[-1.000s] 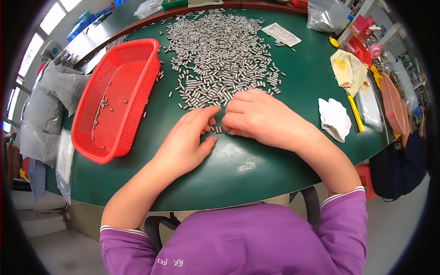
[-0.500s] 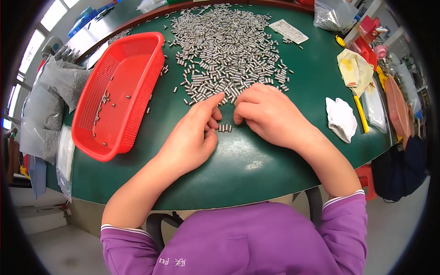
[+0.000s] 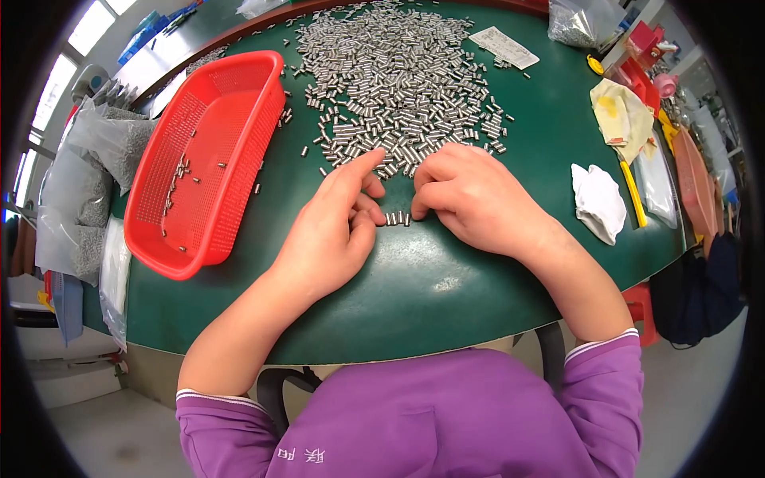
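A short row of small metal cylinders [image 3: 398, 218] stands side by side on the green table between my two hands. My left hand [image 3: 335, 223] rests to the left of it, index finger stretched toward the pile, the other fingers loosely bent and apart from the thumb. Its fingertips are next to the row's left end. My right hand [image 3: 470, 195] is curled at the row's right end, its fingers bent together; whatever they may hold is hidden. Just beyond both hands spreads a large heap of similar metal cylinders [image 3: 390, 80].
To the left, a red perforated basket [image 3: 275, 95] holds a few cylinders. Plastic bags of small parts [image 3: 88, 187] stand beyond it. On the right lie a white cloth [image 3: 598, 203], a yellow-handled tool [image 3: 633, 195] and a stained glove [image 3: 621, 115]. A printed slip [image 3: 504, 47] lies beside the heap.
The small row has shifted slightly right and up. My left hand's fingertips have come against its left end, and my right hand has moved a little to the right.
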### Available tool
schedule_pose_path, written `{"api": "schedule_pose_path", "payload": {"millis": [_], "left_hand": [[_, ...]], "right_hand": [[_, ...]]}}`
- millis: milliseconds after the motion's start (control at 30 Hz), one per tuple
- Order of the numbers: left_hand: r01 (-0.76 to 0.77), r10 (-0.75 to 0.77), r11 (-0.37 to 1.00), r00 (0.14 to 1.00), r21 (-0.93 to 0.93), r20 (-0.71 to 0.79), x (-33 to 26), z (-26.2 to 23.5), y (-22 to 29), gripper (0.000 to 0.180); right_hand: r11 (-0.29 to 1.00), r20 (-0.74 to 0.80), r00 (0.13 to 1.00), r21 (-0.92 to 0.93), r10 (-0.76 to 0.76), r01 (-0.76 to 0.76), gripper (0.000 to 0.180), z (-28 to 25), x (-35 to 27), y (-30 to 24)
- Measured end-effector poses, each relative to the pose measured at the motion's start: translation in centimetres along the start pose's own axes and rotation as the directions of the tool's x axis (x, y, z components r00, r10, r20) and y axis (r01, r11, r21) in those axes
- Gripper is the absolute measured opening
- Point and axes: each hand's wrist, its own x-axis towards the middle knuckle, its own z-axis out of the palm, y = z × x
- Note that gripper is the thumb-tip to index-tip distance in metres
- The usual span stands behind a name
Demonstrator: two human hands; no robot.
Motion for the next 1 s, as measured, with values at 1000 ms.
{"api": "schedule_pose_path", "payload": {"millis": [1000], "left_hand": [[-0.033,0.033,0.999,0.999,-0.007,0.005,-0.1,0.3,-0.1,0.067]], "right_hand": [[0.991,0.046,0.99,-0.01,0.131,-0.131,0.013,0.1,0.1,-1.1]]}}
